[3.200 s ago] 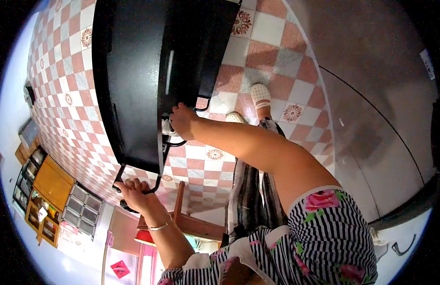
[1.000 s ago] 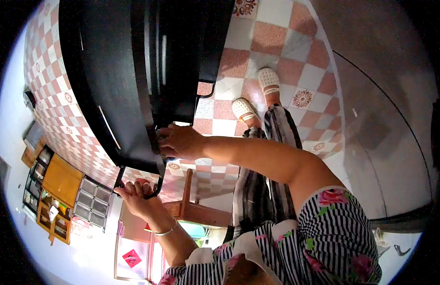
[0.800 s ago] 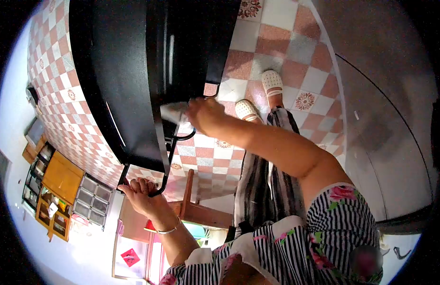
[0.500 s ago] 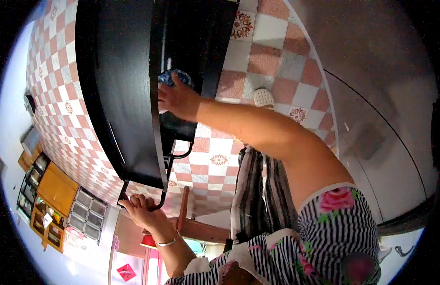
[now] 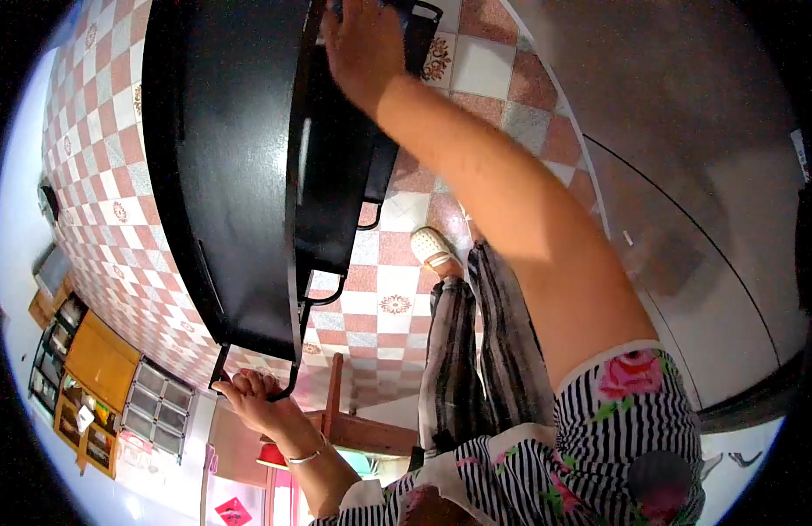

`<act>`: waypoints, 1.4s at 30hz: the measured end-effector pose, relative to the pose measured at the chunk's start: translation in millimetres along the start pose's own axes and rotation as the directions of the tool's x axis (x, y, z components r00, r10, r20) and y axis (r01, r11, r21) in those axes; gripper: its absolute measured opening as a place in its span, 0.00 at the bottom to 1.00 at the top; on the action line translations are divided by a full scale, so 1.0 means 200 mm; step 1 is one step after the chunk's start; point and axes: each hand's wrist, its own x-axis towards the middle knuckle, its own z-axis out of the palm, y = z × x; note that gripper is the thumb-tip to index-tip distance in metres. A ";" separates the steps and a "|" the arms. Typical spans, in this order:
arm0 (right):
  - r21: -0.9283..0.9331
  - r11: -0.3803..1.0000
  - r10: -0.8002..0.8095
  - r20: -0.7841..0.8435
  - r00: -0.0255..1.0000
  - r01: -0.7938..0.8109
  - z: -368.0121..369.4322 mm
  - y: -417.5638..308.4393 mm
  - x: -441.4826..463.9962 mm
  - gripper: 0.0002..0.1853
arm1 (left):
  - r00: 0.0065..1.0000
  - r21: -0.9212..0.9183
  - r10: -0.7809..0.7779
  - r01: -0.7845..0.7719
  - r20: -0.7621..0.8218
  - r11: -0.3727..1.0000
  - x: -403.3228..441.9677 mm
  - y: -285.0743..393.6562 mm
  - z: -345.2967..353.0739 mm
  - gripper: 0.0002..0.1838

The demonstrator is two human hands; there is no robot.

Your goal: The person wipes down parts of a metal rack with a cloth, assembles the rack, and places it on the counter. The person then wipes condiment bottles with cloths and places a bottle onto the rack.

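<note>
A black shelf rack (image 5: 239,175) with stacked boards and a metal tube frame stretches up the left and middle of the view. My left hand (image 5: 258,390) is closed around the black tube handle (image 5: 294,379) at its near end. My right hand (image 5: 366,53) reaches to the far part of the rack, over the lower black shelf (image 5: 336,167) beside the upper board's edge. Its fingertips are partly cut off by the top of the view. The blue cloth seen under it before is hidden now.
Pink and white checked tiles (image 5: 393,263) cover the floor around the rack. My shoe (image 5: 432,245) stands on them near the rack's right side. A wooden stool or bench (image 5: 362,430) is close to my left arm. Right of me is a large grey surface (image 5: 686,175); a wooden cabinet (image 5: 99,351) stands far left.
My right hand has slid away from me along the lower shelf, and the blue cloth has gone from where it was. My foot has moved nearer. The left hand keeps its hold.
</note>
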 end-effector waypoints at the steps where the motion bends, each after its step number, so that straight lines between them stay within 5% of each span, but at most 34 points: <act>1: 0.088 0.992 0.085 0.121 0.989 -0.096 0.05 -0.08 -0.08 0.15 | 0.999 -0.013 -0.004 0.004 0.043 1.000 0.00 0.00 -0.02 0.27; 3: 0.080 0.995 0.033 0.225 0.974 -0.053 -0.01 -0.13 -0.15 0.15 | 0.999 -0.035 -0.004 0.006 0.053 0.999 0.02 -0.01 -0.03 0.26; 5: -0.094 0.969 -0.201 0.236 0.951 0.228 -0.17 -0.10 -0.16 0.15 | 1.000 -0.033 -0.010 0.009 -0.016 0.999 0.04 0.00 -0.02 0.26; 8: -0.563 0.811 -0.089 0.151 0.984 0.160 -0.10 0.08 0.09 0.14 | 0.999 -0.033 0.044 -0.045 -0.031 0.998 0.00 0.00 0.02 0.25; 11: -0.371 0.913 0.050 0.516 0.855 0.170 -0.30 0.11 0.18 0.23 | 0.998 -0.025 0.055 -0.054 0.028 0.998 -0.04 0.01 0.04 0.24; 17: -0.141 0.981 -0.090 0.260 0.961 0.130 -0.12 0.02 -0.07 0.14 | 0.995 -0.016 0.060 -0.061 -0.082 0.998 -0.10 0.04 0.12 0.24; 18: 0.336 0.934 0.025 0.272 0.962 -0.119 -0.26 -0.03 -0.17 0.13 | 0.992 0.012 0.066 -0.065 -0.111 0.998 -0.11 0.03 0.14 0.24; 20: 0.681 0.703 0.157 0.136 0.978 -0.207 -0.34 -0.02 -0.32 0.15 | 0.996 -0.002 0.028 -0.028 -0.083 1.000 -0.07 0.02 0.10 0.24; 22: 0.874 0.441 0.463 -0.028 0.886 -0.203 -0.33 0.07 -0.40 0.16 | 0.997 0.014 0.023 -0.022 -0.068 1.000 -0.03 0.02 0.04 0.24; 24: 0.982 0.045 0.649 0.111 0.752 -0.183 -0.44 0.27 -0.49 0.16 | 0.999 0.039 0.042 -0.041 -0.033 0.998 0.00 0.00 0.01 0.24; 27: 0.947 0.266 0.724 -0.072 0.686 -0.181 -0.29 0.48 -0.59 0.15 | 0.995 0.031 0.046 -0.044 -0.084 0.999 -0.06 0.00 0.08 0.25; 30: 0.746 0.455 0.627 0.119 0.769 -0.486 0.06 0.51 -0.71 0.16 | 0.996 0.026 0.070 -0.069 -0.063 0.997 -0.09 0.02 0.15 0.25; 32: 0.511 0.596 0.477 0.395 0.785 -0.619 0.15 0.45 -0.65 0.20 | 0.995 0.034 0.100 -0.100 0.004 0.994 -0.08 0.02 0.11 0.26; 37: 0.316 0.855 0.246 0.450 0.858 -0.411 0.37 0.31 -0.47 0.22 | 0.955 0.149 0.147 -0.111 -0.258 0.983 -0.12 0.00 0.23 0.25; 39: 0.234 0.909 0.205 0.466 0.861 -0.344 0.40 0.32 -0.37 0.25 | 0.988 0.221 0.148 -0.155 0.047 0.963 -0.06 0.01 0.01 0.17; 42: 0.236 0.932 0.228 0.210 0.951 -0.276 0.71 0.41 -0.35 0.38 | 0.907 0.086 0.117 -0.165 0.405 0.982 0.12 0.03 -0.30 0.18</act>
